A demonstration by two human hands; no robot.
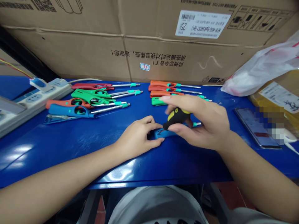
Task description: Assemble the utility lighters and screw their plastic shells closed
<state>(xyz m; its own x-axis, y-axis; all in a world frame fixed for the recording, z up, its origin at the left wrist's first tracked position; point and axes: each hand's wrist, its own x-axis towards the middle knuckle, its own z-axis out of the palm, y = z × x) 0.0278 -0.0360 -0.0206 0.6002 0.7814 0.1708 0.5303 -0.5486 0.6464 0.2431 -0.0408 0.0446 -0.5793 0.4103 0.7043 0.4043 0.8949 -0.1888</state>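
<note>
A blue long-necked lighter (165, 133) lies on the blue table between my hands. My left hand (140, 133) pinches its left end between thumb and fingers. My right hand (201, 119) is closed around the black and yellow handle of a short screwdriver (176, 118). The screwdriver slants down to the left, and its thin shaft reaches the lighter's body; whether the tip sits in a screw is too small to tell. Part of the lighter is hidden under my right hand, with a teal-collared metal tip showing beyond it.
Lighters in several colours lie at the back left, a blue lighter (70, 110) nearest, and at the back right, including an orange lighter (163, 84). A power strip (35, 98) runs along the left. At right are a phone (254, 127) and plastic bag (259, 68). A cardboard box (93, 43) stands behind.
</note>
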